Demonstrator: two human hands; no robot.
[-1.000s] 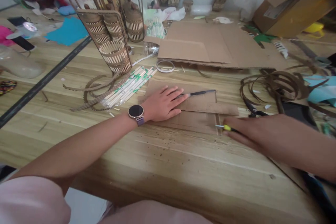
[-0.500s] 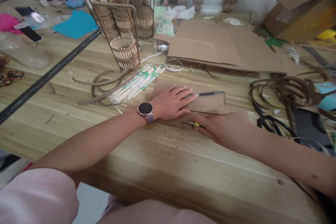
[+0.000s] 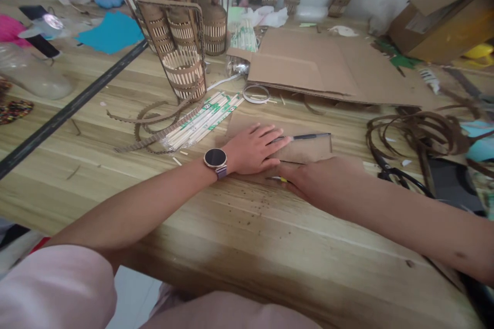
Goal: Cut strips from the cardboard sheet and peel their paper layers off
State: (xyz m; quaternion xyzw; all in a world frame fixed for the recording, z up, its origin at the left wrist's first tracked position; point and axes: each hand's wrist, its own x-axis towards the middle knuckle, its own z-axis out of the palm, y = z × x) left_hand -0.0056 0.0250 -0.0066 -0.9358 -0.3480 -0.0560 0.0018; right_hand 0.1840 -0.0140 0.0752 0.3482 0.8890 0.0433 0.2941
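My left hand (image 3: 257,149) lies flat with fingers spread on a piece of brown cardboard (image 3: 314,147). A dark pen (image 3: 311,136) rests on the cardboard just beyond its fingertips. My right hand (image 3: 309,177) is closed around a small cutter (image 3: 283,180), of which only a yellow bit and a thin blade show at the near edge of the cardboard. The fingertips of the right hand are close to the left thumb. Dark crumbs are scattered on the wooden table (image 3: 216,236) in front.
Wrapped chopsticks (image 3: 206,121) and curled cardboard strips (image 3: 154,126) lie to the left. Lantern-like baskets (image 3: 185,74) stand behind them. Large cardboard sheets (image 3: 309,67) lie at the back. Scissors (image 3: 401,175) and coiled strips (image 3: 409,131) are at the right.
My right hand has moved slightly left with the cutter, closer to my left thumb, and covers more of its yellow part. My left hand stays pressed on the cardboard.
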